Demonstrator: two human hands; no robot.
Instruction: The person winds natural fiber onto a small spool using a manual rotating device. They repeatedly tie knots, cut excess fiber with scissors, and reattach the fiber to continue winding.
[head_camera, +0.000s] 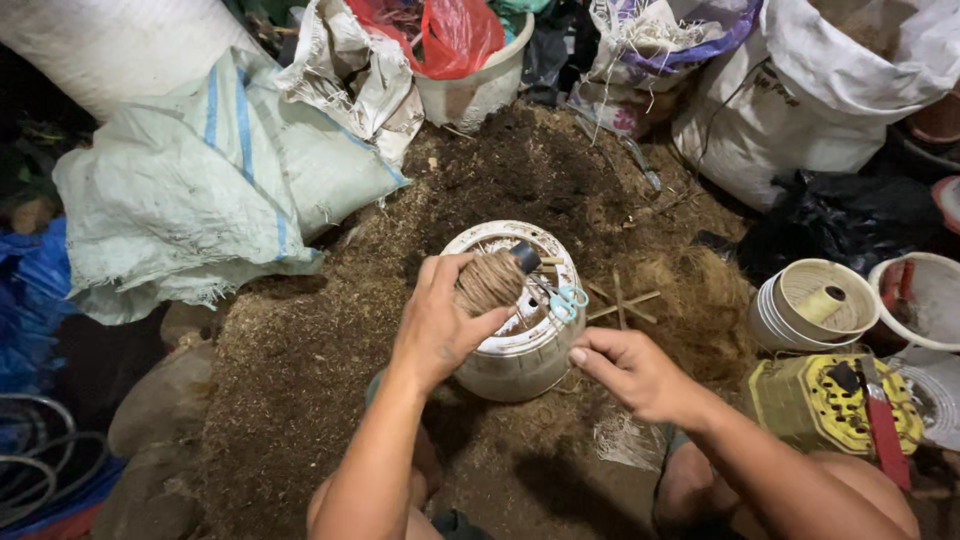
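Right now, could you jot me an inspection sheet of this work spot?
Surface: ground covered in brown fibre and soil.
Job's things: twine spool over an upturned white bucket; scissors on the bucket.
Clutter: crossed sticks, yellow crate, stacked white bowls.
Hands: left hand grips the spool; right hand pinches something too thin to make out.
Cables: hose coils far left.
Surroundings: woven sacks, red bag.

A single head-worn camera looks steeply down from close above at the ground (300, 370), both forearms entering from the bottom edge, sacks (200, 190) lining the frame's top.
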